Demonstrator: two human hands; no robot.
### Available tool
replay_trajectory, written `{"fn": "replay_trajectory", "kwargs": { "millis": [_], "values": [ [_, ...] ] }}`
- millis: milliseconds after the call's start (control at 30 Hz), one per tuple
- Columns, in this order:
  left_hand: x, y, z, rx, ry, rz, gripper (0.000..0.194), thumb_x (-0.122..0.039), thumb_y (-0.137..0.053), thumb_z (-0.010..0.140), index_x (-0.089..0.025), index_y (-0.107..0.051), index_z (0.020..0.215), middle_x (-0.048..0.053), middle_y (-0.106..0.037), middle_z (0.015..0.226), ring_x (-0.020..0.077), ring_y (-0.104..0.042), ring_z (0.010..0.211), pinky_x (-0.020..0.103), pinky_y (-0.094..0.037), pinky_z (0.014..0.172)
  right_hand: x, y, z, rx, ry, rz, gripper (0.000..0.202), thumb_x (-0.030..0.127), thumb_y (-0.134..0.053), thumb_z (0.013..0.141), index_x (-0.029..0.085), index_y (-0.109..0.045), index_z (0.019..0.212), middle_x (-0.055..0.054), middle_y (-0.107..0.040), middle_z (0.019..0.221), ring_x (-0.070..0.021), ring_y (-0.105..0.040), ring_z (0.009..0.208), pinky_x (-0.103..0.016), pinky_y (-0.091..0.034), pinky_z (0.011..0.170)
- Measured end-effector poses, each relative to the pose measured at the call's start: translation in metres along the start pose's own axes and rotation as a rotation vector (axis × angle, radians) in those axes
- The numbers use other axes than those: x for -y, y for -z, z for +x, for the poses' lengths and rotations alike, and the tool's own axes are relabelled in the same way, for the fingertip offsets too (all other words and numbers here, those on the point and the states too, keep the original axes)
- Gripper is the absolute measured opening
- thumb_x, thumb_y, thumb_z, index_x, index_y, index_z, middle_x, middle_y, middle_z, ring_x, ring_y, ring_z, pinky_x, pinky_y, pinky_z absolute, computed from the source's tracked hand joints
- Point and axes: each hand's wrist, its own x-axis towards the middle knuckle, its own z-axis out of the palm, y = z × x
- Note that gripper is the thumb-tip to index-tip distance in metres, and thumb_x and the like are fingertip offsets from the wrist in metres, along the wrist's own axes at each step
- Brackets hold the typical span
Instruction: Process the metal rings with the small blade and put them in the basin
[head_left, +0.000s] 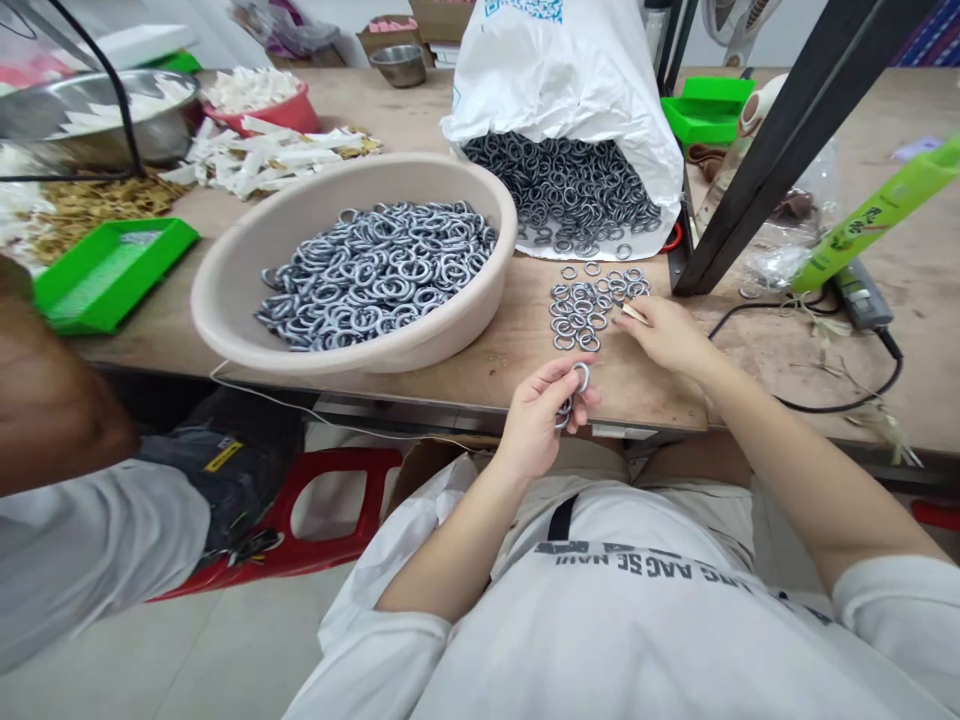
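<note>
My left hand (pixel 541 412) is closed around a few grey metal rings (pixel 582 377) at the table's front edge, one pinched upright by thumb and finger. Just beyond it, a loose pile of grey rings (pixel 576 312) lies on the wooden table. My right hand (pixel 670 332) grips a short pale stick-like tool (pixel 634 314) at the pile's right side; its dark tip is too small to make out. To the left stands a wide beige basin (pixel 442 345) of rings. Behind the pile, a white sack (pixel 559 85) lies on its side, its mouth spilling more rings (pixel 570 185).
A black metal post (pixel 765 165) rises right of the sack. Farther right are a lime-green packet (pixel 877 215) and a black cable (pixel 825 408). Green trays (pixel 112 270), a steel bowl (pixel 161 135) and another person's arm (pixel 52 400) are at left.
</note>
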Motion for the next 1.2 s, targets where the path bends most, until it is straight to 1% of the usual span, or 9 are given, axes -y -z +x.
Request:
{"fn": "replay_trajectory", "kwargs": {
  "millis": [67, 133, 200, 367, 533, 733, 867, 1067, 1200],
  "values": [
    [0.005, -0.001, 0.006, -0.009, -0.033, 0.017, 0.039, -0.047, -0.07, 0.081, -0.018, -0.068, 0.107, 0.002, -0.067, 0.08, 0.0071, -0.052, 0.052, 0.018, -0.032, 0.042, 0.018, -0.002, -0.023, 0.053, -0.012, 0.153, 0.037, 0.048, -0.044, 0.1, 0.02, -0.054, 0.079, 0.003, -0.048, 0.061, -0.01, -0.039, 0.053, -0.024, -0.031, 0.052],
    [0.012, -0.007, 0.009, -0.021, -0.09, 0.048, 0.036, -0.052, -0.067, 0.084, -0.018, -0.066, 0.097, 0.0, -0.064, 0.079, 0.0062, -0.048, 0.051, 0.019, -0.03, 0.042, 0.037, -0.007, -0.049, 0.099, -0.14, 0.593, 0.038, 0.055, -0.048, 0.097, 0.02, -0.053, 0.083, 0.005, -0.047, 0.06, -0.0091, -0.038, 0.049, -0.023, -0.03, 0.046],
    [0.019, -0.016, 0.009, -0.037, -0.162, 0.108, 0.037, -0.055, -0.064, 0.086, -0.018, -0.064, 0.088, -0.002, -0.059, 0.073, 0.0059, -0.043, 0.051, 0.02, -0.03, 0.044, 0.054, -0.015, -0.072, 0.028, -0.218, 0.823, 0.037, 0.057, -0.056, 0.092, 0.02, -0.054, 0.084, 0.004, -0.049, 0.064, -0.0079, -0.038, 0.048, -0.023, -0.031, 0.044],
    [0.028, -0.03, -0.001, -0.085, -0.272, 0.208, 0.044, -0.058, -0.059, 0.088, -0.017, -0.059, 0.072, -0.003, -0.05, 0.062, 0.0084, -0.04, 0.057, 0.022, -0.034, 0.054, 0.07, -0.031, -0.097, -0.148, -0.201, 0.927, 0.032, 0.051, -0.066, 0.088, 0.023, -0.059, 0.1, -0.001, -0.062, 0.089, -0.0121, -0.057, 0.071, -0.025, -0.05, 0.063],
    [0.029, -0.03, -0.007, -0.042, -0.242, 0.141, 0.046, -0.057, -0.055, 0.091, -0.018, -0.05, 0.067, -0.005, -0.04, 0.056, 0.0083, -0.034, 0.051, 0.023, -0.029, 0.05, 0.064, -0.022, -0.09, -0.073, -0.127, 0.857, 0.032, 0.054, -0.061, 0.09, 0.022, -0.061, 0.095, 0.0, -0.061, 0.081, -0.0137, -0.058, 0.071, -0.027, -0.049, 0.065],
    [0.024, -0.028, -0.006, 0.04, -0.192, 0.033, 0.047, -0.053, -0.053, 0.094, -0.018, -0.044, 0.064, -0.005, -0.036, 0.053, 0.0073, -0.031, 0.046, 0.023, -0.027, 0.046, 0.056, 0.001, -0.096, -0.005, 0.13, 0.429, 0.031, 0.044, -0.051, 0.099, 0.02, -0.062, 0.084, 0.0, -0.059, 0.074, -0.0134, -0.053, 0.07, -0.027, -0.04, 0.067],
    [0.023, -0.029, -0.006, 0.032, -0.18, 0.02, 0.044, -0.052, -0.055, 0.093, -0.019, -0.045, 0.066, -0.006, -0.037, 0.053, 0.0073, -0.032, 0.046, 0.022, -0.029, 0.046, 0.061, 0.003, -0.105, 0.013, 0.239, 0.298, 0.032, 0.036, -0.049, 0.101, 0.019, -0.06, 0.076, 0.0, -0.056, 0.069, -0.0122, -0.05, 0.065, -0.027, -0.035, 0.063],
    [0.027, -0.031, -0.011, 0.025, -0.156, 0.029, 0.045, -0.054, -0.056, 0.092, -0.019, -0.045, 0.066, -0.006, -0.036, 0.053, 0.0071, -0.031, 0.046, 0.023, -0.028, 0.045, 0.055, 0.0, -0.105, 0.022, 0.235, 0.205, 0.035, 0.039, -0.048, 0.101, 0.019, -0.06, 0.074, 0.0, -0.056, 0.068, -0.0122, -0.05, 0.064, -0.027, -0.032, 0.062],
    [0.022, -0.029, -0.019, 0.135, -0.188, 0.089, 0.048, -0.051, -0.054, 0.094, -0.017, -0.046, 0.061, -0.003, -0.04, 0.053, 0.0076, -0.036, 0.048, 0.024, -0.03, 0.049, 0.029, -0.006, -0.081, -0.032, 0.013, 0.099, 0.047, 0.051, -0.041, 0.101, 0.02, -0.054, 0.068, 0.001, -0.052, 0.06, -0.0133, -0.048, 0.058, -0.027, -0.031, 0.058]
  ]
}}
